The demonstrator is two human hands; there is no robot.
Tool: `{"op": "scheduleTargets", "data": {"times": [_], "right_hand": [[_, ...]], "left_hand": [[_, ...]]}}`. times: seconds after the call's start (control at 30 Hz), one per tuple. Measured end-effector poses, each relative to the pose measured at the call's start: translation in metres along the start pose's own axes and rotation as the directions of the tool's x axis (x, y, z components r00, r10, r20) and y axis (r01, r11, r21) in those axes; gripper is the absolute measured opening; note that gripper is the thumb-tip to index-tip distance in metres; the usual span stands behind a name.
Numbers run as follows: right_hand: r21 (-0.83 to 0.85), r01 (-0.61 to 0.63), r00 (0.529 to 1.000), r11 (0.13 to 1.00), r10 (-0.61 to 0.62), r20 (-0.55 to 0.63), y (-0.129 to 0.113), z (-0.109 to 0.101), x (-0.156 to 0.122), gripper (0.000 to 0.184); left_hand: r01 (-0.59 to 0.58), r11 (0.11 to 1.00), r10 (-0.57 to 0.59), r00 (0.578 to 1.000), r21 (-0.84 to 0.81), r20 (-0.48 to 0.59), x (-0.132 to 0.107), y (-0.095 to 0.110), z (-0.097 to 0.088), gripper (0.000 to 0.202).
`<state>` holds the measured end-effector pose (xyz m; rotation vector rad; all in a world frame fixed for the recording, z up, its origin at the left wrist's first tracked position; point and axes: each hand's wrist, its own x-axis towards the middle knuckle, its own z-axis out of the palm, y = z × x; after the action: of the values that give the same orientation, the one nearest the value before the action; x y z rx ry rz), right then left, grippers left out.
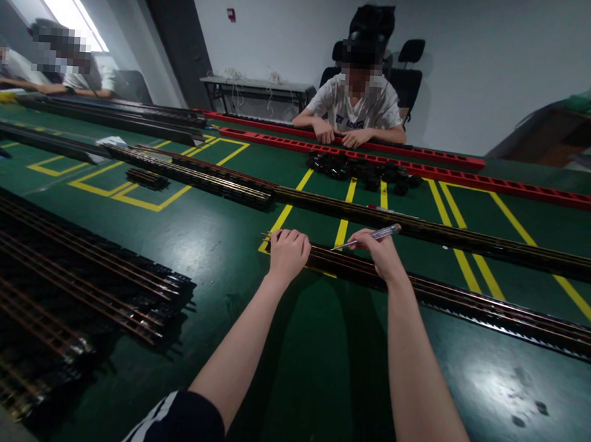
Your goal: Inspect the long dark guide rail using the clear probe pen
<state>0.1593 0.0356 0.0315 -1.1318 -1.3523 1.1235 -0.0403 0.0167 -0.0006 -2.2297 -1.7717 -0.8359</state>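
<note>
A long black rail strip with copper-coloured bars lies across the green table in front of me. Near its left end, my left hand is closed over the strip, fingers curled around it. My right hand grips a screwdriver with a clear handle. The screwdriver is tilted, its shaft pointing down and left, and the tip is at or just above the strip between my two hands. Whether the tip touches the strip is too small to tell.
Bundles of similar strips lie at the left. Another long strip runs behind mine. Beyond it are a pile of black parts and red slotted rails. A person sits opposite, with forearms on the table. Yellow tape lines mark the green table.
</note>
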Motion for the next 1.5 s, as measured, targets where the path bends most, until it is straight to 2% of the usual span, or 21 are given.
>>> {"op": "scheduleTargets", "data": {"times": [0.37, 0.6, 0.97, 1.5], "right_hand": [[0.014, 0.007, 1.000, 1.000, -0.007, -0.021, 0.0005, 0.0001, -0.0001, 0.013], [0.072, 0.037, 0.996, 0.997, -0.031, -0.082, 0.0027, -0.0022, -0.0003, 0.014], [0.070, 0.031, 0.997, 0.997, -0.026, -0.068, 0.0006, -0.0011, -0.0014, 0.014], [-0.038, 0.059, 0.998, 0.998, -0.060, -0.016, -0.0026, 0.0028, 0.0001, 0.019]], "left_hand": [[0.009, 1.000, -0.009, 1.000, -0.003, 0.016, 0.0010, 0.0007, -0.0020, 0.032], [0.001, 1.000, -0.001, 1.000, 0.025, -0.005, 0.0008, -0.0002, 0.0006, 0.032], [0.009, 1.000, -0.009, 1.000, 0.002, 0.000, 0.0008, 0.0009, -0.0001, 0.032], [0.033, 0.999, -0.033, 0.999, -0.003, 0.013, 0.0035, -0.0022, -0.0017, 0.032]]}}
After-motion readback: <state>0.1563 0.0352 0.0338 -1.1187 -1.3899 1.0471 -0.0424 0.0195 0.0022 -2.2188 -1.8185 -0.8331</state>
